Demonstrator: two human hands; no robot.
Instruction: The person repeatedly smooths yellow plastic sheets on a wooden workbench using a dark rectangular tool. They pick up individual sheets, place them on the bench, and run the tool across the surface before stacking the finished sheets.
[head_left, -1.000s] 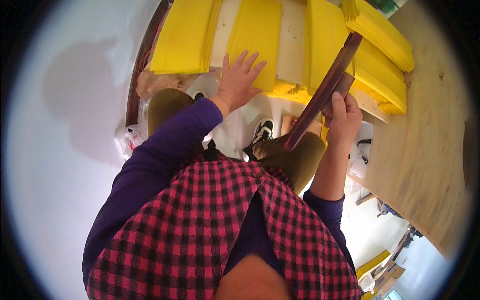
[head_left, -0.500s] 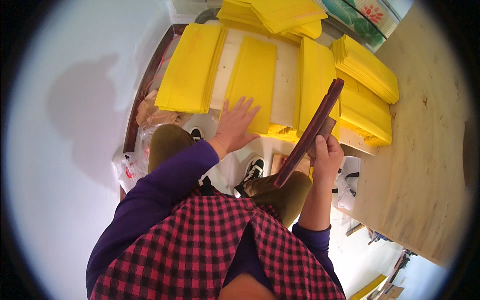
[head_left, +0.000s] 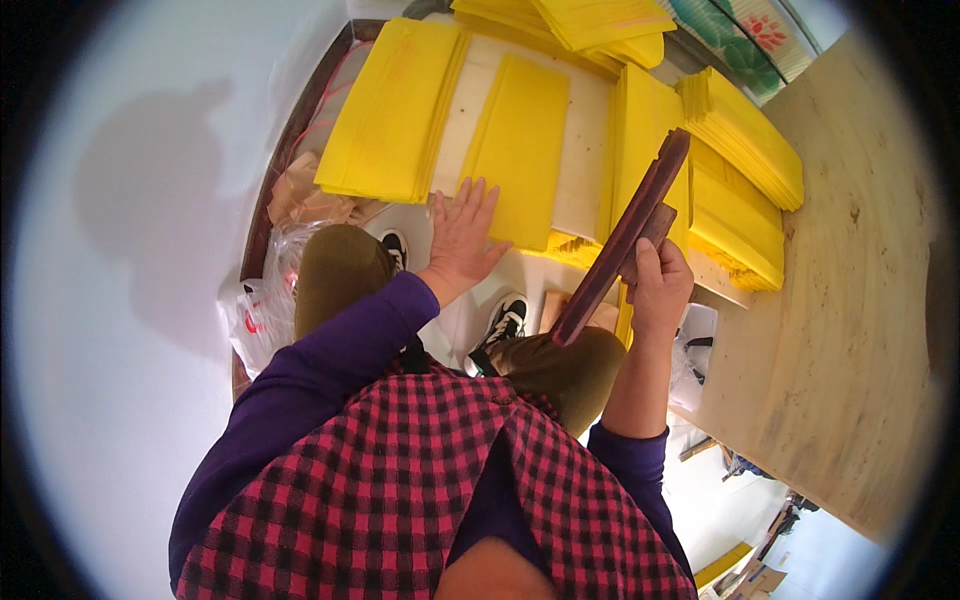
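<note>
My left hand (head_left: 463, 237) is open with fingers spread, its fingertips at the near left edge of a thin stack of yellow paper sheets (head_left: 520, 150). That stack lies on a pale wooden board (head_left: 588, 165). In my right hand (head_left: 658, 282) is a long, dark red-brown wooden bar (head_left: 632, 228) with a short brown block handle (head_left: 653, 228). My fingers close round the handle, and the bar slants above the sheets and my right knee. A thicker stack of yellow paper (head_left: 390, 115) lies left of the thin one, and another yellow stack (head_left: 648, 125) stands to its right.
More yellow stacks lie at the far edge (head_left: 610, 25) and on the right (head_left: 740, 135). A large plywood panel (head_left: 840, 300) fills the right side. The white wall (head_left: 150, 330) is on the left, with plastic bags (head_left: 268, 310) beside my left leg.
My left hand has slid slightly left and back, covering less of the thin stack. The right hand keeps its hold on the wooden bar. The whole view has shifted a little.
</note>
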